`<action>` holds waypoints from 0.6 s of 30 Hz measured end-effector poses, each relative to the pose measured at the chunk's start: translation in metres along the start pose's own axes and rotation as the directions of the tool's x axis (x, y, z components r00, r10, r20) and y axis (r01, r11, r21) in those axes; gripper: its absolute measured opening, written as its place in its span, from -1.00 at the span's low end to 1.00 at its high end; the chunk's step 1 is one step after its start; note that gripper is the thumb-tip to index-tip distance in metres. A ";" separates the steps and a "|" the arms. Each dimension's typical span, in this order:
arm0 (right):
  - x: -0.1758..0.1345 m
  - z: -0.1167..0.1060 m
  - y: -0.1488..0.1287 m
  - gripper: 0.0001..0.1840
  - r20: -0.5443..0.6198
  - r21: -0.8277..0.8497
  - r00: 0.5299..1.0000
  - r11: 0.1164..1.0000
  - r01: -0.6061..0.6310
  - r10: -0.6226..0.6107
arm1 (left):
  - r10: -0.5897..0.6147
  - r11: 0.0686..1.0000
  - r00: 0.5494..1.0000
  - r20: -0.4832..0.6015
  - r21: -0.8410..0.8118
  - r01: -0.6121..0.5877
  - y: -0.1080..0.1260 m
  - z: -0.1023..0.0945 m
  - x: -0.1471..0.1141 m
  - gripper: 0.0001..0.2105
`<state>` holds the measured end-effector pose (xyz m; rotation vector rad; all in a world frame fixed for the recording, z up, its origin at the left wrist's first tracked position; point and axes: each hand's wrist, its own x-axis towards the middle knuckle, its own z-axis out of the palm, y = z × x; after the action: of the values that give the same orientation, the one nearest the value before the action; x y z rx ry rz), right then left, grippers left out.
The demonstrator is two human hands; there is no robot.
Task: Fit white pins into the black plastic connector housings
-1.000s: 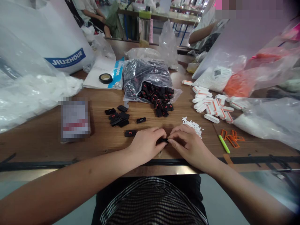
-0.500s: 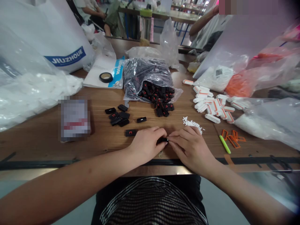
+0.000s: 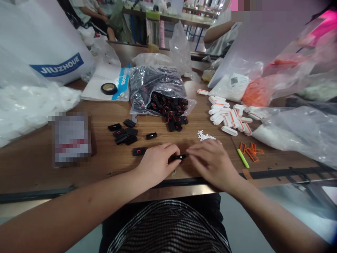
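My left hand (image 3: 159, 161) is closed on a small black plastic part (image 3: 180, 157), pinched between thumb and fingers. A white dot shows on the part's exposed right end. Just to the right, my right hand (image 3: 213, 161) has its fingers bent and apart, their tips smeared by motion. No held thing can be made out there. Behind it lies a small heap of tiny white pieces (image 3: 205, 136). Left of my left hand is another black part (image 3: 139, 151) with an orange mark, and a black part (image 3: 151, 135) with white spots sits farther back.
Several black parts (image 3: 123, 133) lie at left. A clear bag (image 3: 155, 80) spills more black parts. To the right are white cases (image 3: 229, 117), orange frames (image 3: 251, 151) and a green-handled tool (image 3: 242, 158). A tape roll (image 3: 108, 88) rests on a booklet (image 3: 91, 89).
My right hand's fingers have moved away from the black part, baring its right end with the white dot. My left hand keeps its hold. The whole view has shifted slightly.
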<state>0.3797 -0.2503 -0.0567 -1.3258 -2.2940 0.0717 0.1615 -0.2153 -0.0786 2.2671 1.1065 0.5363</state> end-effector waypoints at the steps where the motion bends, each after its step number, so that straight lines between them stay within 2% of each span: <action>1: -0.003 -0.006 0.013 -0.83 -0.024 -0.019 0.997 0.997 -0.069 0.068 | 0.003 1.000 1.000 0.003 0.000 -0.003 0.000 0.000 0.000 -0.91; 3: -0.011 -0.020 0.042 -0.83 -0.098 -0.162 0.972 0.960 -0.228 0.214 | 0.009 1.000 1.000 0.004 0.004 -0.009 0.001 -0.001 0.000 -0.92; 5: -0.020 -0.030 0.068 -0.81 -0.008 -0.296 0.941 0.898 -0.325 0.338 | 0.005 1.000 1.000 0.002 0.006 -0.005 0.001 0.000 0.001 -0.91; 7: -0.026 -0.034 0.086 -0.79 0.076 -0.341 0.911 0.869 -0.359 0.406 | 0.003 1.000 1.000 -0.008 0.013 -0.003 0.001 0.001 0.001 -0.91; 9: -0.029 -0.034 0.093 -0.77 0.103 -0.357 0.897 0.858 -0.370 0.429 | 0.005 1.000 1.000 -0.013 0.024 -0.005 0.000 0.001 0.001 -0.91; 12: -0.027 -0.031 0.091 -0.76 0.072 -0.375 0.871 0.822 -0.428 0.487 | 0.013 1.000 1.000 -0.015 0.028 -0.012 -0.001 0.002 0.000 -0.91; 15: -0.023 -0.035 0.089 -0.74 0.068 -0.374 0.797 0.755 -0.538 0.601 | 0.019 1.000 1.000 -0.017 0.025 -0.019 -0.001 0.002 0.000 -0.91; 18: -0.023 -0.043 0.096 -0.72 0.113 -0.327 0.725 0.715 -0.618 0.679 | 0.019 1.000 1.000 -0.014 0.025 -0.018 0.000 0.001 0.000 -0.92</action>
<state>0.4847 -0.2269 -0.0540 -2.3454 -1.9179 0.1569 0.1617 -0.2155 -0.0796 2.3004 1.1060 0.5503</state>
